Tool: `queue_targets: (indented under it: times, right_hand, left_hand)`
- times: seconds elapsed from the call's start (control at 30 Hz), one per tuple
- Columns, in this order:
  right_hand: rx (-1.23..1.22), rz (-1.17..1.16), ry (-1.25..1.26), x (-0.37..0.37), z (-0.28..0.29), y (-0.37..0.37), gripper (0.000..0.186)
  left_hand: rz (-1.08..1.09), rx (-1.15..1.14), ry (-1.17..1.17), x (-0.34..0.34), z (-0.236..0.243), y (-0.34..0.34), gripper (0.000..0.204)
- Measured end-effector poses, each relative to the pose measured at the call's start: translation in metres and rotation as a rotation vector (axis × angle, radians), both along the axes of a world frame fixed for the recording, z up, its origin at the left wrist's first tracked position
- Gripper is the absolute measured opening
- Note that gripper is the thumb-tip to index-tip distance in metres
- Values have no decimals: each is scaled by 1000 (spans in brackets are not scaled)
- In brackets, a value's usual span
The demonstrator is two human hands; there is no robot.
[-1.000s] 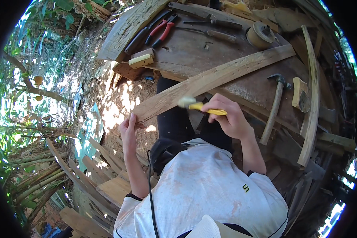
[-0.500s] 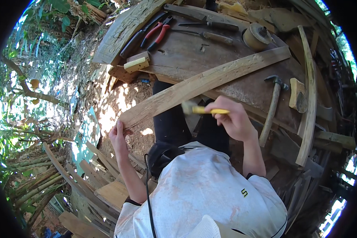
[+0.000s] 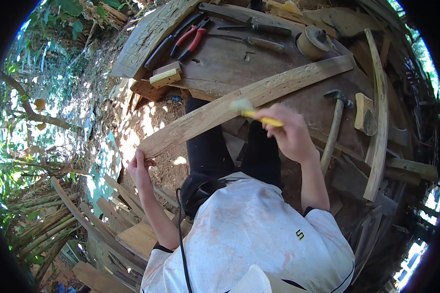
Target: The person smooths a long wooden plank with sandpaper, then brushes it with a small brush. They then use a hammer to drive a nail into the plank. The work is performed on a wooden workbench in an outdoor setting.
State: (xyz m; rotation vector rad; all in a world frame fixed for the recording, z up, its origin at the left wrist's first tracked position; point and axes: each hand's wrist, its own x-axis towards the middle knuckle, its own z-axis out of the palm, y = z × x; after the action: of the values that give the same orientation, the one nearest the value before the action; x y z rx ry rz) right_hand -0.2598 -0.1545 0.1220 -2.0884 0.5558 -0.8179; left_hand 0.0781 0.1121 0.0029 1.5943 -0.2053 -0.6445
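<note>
A long, weathered wooden plank lies slanting from my lap area up onto the brown workbench. My left hand grips its lower left end with thumb on top. My right hand is closed on a yellow-handled brush, whose pale head is blurred over the plank's middle near its lower edge. A claw hammer lies to the right, beside a short wood block with a rounded piece. Red-handled pliers lie at the bench's back.
Files, a dark blade, a round container and small blocks lie on the bench. A long curved stick stands along the right. Wooden slats are piled at lower left, among soil, branches and foliage.
My right hand has moved up with the brush, whose head went from beside the plank's edge onto it. My left hand and the plank end appear slightly further left, along with the surroundings.
</note>
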Motion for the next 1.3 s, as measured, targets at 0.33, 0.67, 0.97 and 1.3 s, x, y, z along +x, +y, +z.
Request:
queue_targets:
  times: [0.33,0.67,0.97,1.3]
  right_hand:
    - [61,118,152,-15,18,-16,15]
    - [40,14,97,-13,23,-17,15]
    - [98,-34,93,-6,28,-18,14]
    - [-144,-31,306,-13,26,-20,20]
  left_hand:
    - [37,13,-10,-2,3,2,33]
    - [108,-27,-26,8,-2,19,32]
    - [266,-21,-39,19,5,34,30]
    - [363,0,-41,45,-6,60,26]
